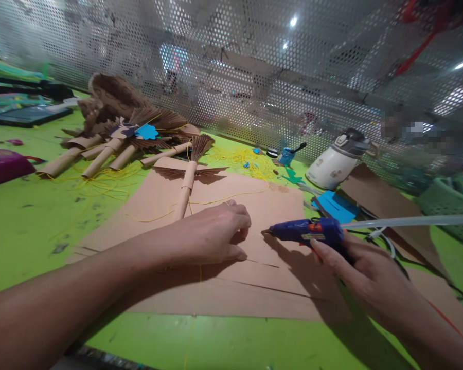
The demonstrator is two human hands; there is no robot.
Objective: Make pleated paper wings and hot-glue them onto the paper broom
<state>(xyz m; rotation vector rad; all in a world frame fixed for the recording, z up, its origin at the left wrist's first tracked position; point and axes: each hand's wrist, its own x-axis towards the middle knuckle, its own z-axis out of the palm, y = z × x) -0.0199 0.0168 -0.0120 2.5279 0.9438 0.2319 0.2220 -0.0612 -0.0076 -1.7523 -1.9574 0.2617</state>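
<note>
My right hand (370, 277) is wrapped around a blue hot glue gun (308, 229). A translucent glue stick (412, 221) extends from its back, and its nozzle points left, just above the brown kraft paper (281, 205). My left hand (212, 231) rests on this paper, fingers half curled and thumb apart from them, with no held object visible; the area under the palm is hidden. Just beyond it lies a rolled paper tube with pleated paper fans (188, 180), its lower end covered by my left hand. Yellow thread (231, 197) trails across the paper.
Similar paper figures (111, 146) are heaped back left, near a phone (27, 115). Behind the paper lies tangled yellow thread (254, 162). A white flask (335, 159), blue paper (337, 205) and a green basket (447, 210) stand or lie to the right. A perforated metal screen (231, 67) borders the green table.
</note>
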